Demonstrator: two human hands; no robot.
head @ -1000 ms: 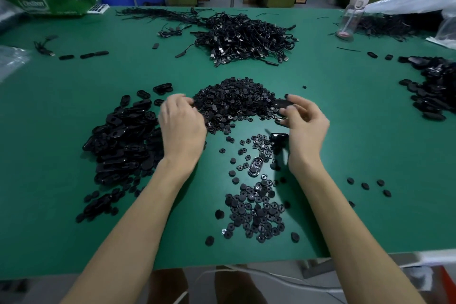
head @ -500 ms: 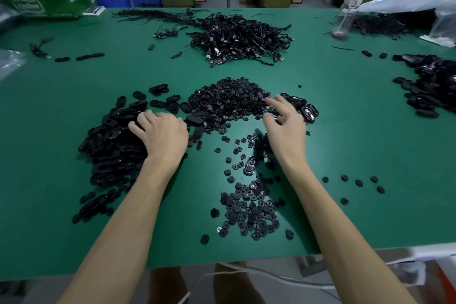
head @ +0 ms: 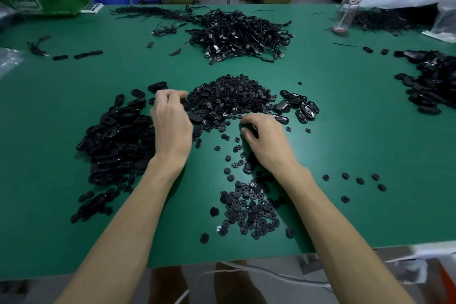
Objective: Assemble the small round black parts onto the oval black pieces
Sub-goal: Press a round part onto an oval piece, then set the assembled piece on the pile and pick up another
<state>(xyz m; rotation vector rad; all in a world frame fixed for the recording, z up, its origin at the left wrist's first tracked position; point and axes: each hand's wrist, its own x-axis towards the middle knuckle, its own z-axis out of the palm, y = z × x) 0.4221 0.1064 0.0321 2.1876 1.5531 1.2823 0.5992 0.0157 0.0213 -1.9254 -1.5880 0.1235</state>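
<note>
A heap of small round black parts (head: 229, 99) lies at the table's middle, with a second flatter scatter (head: 249, 210) nearer me. Oval black pieces (head: 116, 136) are piled to the left. My left hand (head: 172, 126) hovers between the two heaps, its curled fingers pinching an oval black piece at the round heap's left edge. My right hand (head: 264, 140) rests at the heap's near edge, fingers curled over a small round part. Several glossy oval pieces (head: 301, 106) lie just right of the heap. One more oval piece (head: 248, 166) lies by my right wrist.
A tangle of black cables (head: 239, 34) sits behind the heap. A clear water bottle (head: 348, 7) stands at the back right. More oval pieces (head: 434, 81) are piled at the right edge. Loose round parts (head: 357, 180) dot the green table (head: 345, 118).
My left hand has moved from the oval pile up and right to the round heap's edge. My right hand has drawn back from the glossy pieces to the heap's near edge.
</note>
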